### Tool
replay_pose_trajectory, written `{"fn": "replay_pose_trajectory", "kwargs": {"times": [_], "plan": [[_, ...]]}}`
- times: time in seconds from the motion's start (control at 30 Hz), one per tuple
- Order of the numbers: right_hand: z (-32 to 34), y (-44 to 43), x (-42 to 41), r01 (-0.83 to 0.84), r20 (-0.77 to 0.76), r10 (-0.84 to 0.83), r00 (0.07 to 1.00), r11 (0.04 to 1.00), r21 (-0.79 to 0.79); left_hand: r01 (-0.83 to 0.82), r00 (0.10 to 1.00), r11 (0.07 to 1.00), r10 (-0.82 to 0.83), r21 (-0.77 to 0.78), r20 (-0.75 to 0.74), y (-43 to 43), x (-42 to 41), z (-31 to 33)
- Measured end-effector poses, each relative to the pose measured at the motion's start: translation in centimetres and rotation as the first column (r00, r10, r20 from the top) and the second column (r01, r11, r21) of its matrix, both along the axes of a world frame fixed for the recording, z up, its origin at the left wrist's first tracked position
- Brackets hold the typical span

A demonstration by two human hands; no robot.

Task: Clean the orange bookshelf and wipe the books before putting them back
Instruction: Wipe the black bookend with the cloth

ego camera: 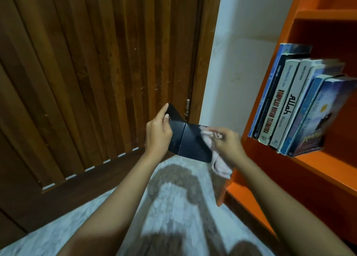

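My left hand [158, 134] grips a dark, almost black book [188, 141] by its left edge, holding it in the air in front of me. My right hand [229, 142] pinches a crumpled pale pink cloth [217, 158] and presses it against the book's right side. The orange bookshelf [316, 170] stands at the right. Several books [295, 105] stand upright in a leaning row on its middle shelf, spines facing me.
A dark wooden slatted door [96, 81] fills the left and centre. A white wall strip [241, 58] separates it from the shelf. A grey and brown patterned rug [173, 207] covers the floor below my arms. The shelf boards above and below the books are bare.
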State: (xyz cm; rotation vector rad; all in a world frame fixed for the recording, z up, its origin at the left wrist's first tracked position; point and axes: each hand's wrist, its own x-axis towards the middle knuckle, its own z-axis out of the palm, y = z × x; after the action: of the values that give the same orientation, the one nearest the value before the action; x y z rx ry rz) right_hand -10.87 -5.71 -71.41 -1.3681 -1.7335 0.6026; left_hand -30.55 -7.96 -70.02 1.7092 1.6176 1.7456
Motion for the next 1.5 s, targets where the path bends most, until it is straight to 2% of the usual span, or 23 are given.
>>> {"fn": "replay_pose_trajectory", "kwargs": {"times": [0.1, 0.2, 0.37, 0.47, 0.57, 0.67, 0.73, 0.8, 0.87, 0.93, 0.97, 1.1, 1.23, 1.37, 1.5], "plan": [[2.3, 1.4, 1.1, 0.063, 0.016, -0.066, 0.998, 0.988, 0.138, 0.054, 0.998, 0.998, -0.053, 0.039, -0.034, -0.4, 0.0, 0.0], [2.3, 2.2, 0.8, 0.002, 0.19, -0.033, 0.981, 0.986, 0.165, 0.115, 0.993, 0.991, -0.114, 0.075, -0.016, -0.7, 0.3, 0.4], [-0.9, 1.5, 0.7, 0.023, 0.407, -0.106, 0.907, 0.979, 0.204, 0.133, 0.989, 0.982, -0.14, 0.132, 0.043, -1.1, 0.6, -0.2], [-3.9, 0.2, 0.5, -0.076, 0.474, -0.04, 0.88, 0.972, 0.224, 0.117, 0.989, 0.983, -0.129, 0.138, 0.079, -1.1, 0.5, -0.6], [-7.0, -1.6, 0.3, -0.128, 0.482, 0.038, 0.875, 0.979, 0.157, 0.106, 0.987, 0.987, -0.118, 0.118, 0.108, -1.0, 0.8, -0.9], [-9.1, -2.3, 0.8, -0.25, 0.553, 0.203, 0.808, 0.968, 0.01, 0.089, 0.992, 0.992, -0.095, 0.085, 0.078, -0.8, 0.7, -1.7], [-9.2, -2.4, 1.3, -0.308, 0.503, 0.291, 0.814, 0.95, -0.051, 0.051, 0.996, 0.996, -0.056, 0.074, 0.067, -0.5, 0.3, -2.3], [-8.5, -2.6, 1.5, -0.276, 0.336, 0.256, 0.906, 0.961, 0.012, 0.024, 0.997, 0.998, -0.029, 0.063, 0.074, -0.4, -0.1, -2.9], [-6.9, -2.5, 1.3, -0.157, 0.08, 0.15, 0.985, 0.983, 0.096, 0.011, 0.997, 0.998, -0.015, 0.059, 0.08, -0.5, 0.1, -3.2], [-5.1, -1.8, 0.8, -0.004, -0.123, 0.021, 0.992, 0.991, 0.131, 0.007, 0.996, 0.998, -0.013, 0.061, 0.091, -0.7, 0.6, -3.5], [-4.3, -1.3, 0.5, 0.066, -0.173, -0.043, 0.984, 0.989, 0.133, 0.006, 0.995, 0.998, -0.012, 0.068, 0.097, -0.9, 0.9, -3.5], [-2.2, 0.7, -0.8, 0.238, -0.22, -0.201, 0.955, 0.958, 0.159, 0.011, 0.983, 0.996, -0.028, 0.09, 0.181, -1.9, 2.6, -2.7], [-1.2, 2.2, -1.8, 0.332, -0.112, -0.313, 0.943, 0.903, 0.274, 0.032, 0.966, 0.986, -0.072, 0.161, 0.247, -2.7, 4.2, -0.8], [-0.6, 2.5, -2.8, 0.346, -0.104, -0.33, 0.938, 0.893, 0.287, 0.029, 0.935, 0.979, -0.099, 0.203, 0.34, -2.8, 4.6, 0.7], [-1.1, 2.6, -3.1, 0.313, -0.149, -0.285, 0.947, 0.924, 0.219, 0.046, 0.931, 0.979, -0.114, 0.198, 0.347, -2.9, 4.5, 0.8]]}}
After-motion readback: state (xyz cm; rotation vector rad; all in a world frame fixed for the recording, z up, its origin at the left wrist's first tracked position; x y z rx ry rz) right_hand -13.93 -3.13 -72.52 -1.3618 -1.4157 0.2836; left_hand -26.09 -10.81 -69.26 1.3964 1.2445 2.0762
